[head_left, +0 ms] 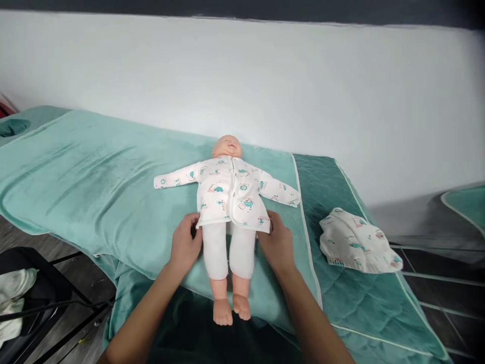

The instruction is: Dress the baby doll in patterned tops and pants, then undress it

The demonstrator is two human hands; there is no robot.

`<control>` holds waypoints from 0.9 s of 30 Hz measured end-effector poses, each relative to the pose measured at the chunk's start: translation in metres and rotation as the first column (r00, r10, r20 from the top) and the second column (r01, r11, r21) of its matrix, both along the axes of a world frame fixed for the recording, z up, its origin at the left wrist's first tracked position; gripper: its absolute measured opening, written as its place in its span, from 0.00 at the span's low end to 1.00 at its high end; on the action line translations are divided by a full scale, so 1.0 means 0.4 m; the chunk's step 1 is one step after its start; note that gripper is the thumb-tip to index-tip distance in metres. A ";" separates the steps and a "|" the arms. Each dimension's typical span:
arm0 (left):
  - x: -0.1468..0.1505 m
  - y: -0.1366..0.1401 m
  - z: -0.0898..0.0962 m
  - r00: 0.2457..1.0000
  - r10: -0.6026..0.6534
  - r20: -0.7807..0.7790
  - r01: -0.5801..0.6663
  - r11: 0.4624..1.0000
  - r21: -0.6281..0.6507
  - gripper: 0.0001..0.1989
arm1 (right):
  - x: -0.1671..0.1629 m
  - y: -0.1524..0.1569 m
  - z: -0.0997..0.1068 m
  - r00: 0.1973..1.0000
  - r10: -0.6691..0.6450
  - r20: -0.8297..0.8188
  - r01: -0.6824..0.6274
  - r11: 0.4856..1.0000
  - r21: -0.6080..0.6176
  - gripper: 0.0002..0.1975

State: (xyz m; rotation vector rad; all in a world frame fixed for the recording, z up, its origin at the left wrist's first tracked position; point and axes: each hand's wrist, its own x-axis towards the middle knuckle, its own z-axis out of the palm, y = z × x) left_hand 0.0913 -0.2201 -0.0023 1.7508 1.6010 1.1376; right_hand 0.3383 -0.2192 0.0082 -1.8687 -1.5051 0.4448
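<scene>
On the pale green cover, in the head view, lies a doll wearing a printed jacket; its long axis runs far to near, head far. The jacket seems light, soft, floppy, best taken by its near hem corners, where left hand and right hand pinch it.

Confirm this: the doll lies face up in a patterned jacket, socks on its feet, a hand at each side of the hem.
No: in the head view, the doll has bare feet. It lies face up in a patterned jacket, left hand and right hand at either side of the hem.
</scene>
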 end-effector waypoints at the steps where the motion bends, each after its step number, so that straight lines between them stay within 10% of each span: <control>1: -0.009 -0.008 -0.003 1.000 0.013 0.001 -0.013 1.000 0.005 0.08 | 0.012 -0.017 -0.011 1.000 -0.003 0.027 0.003 1.000 0.004 0.17; 7: -0.060 -0.042 -0.021 0.988 0.114 -0.107 -0.099 0.986 0.136 0.05 | 0.053 -0.087 -0.028 0.964 0.042 0.262 -0.056 0.997 0.045 0.19; 15: -0.022 0.006 0.048 0.948 -0.086 -0.306 0.209 0.893 0.398 0.16 | -0.028 -0.016 0.114 0.858 0.395 0.327 -0.491 0.818 0.299 0.30; 22: -0.019 -0.004 0.037 0.919 -0.275 -0.282 0.380 0.808 0.451 0.10 | -0.107 0.003 0.077 0.823 0.447 0.350 -0.556 0.759 0.338 0.28; 27: -0.051 0.028 0.018 0.961 -0.156 0.227 0.116 0.977 0.180 0.05 | -0.069 -0.026 0.086 0.806 0.581 0.113 -0.587 0.760 0.278 0.22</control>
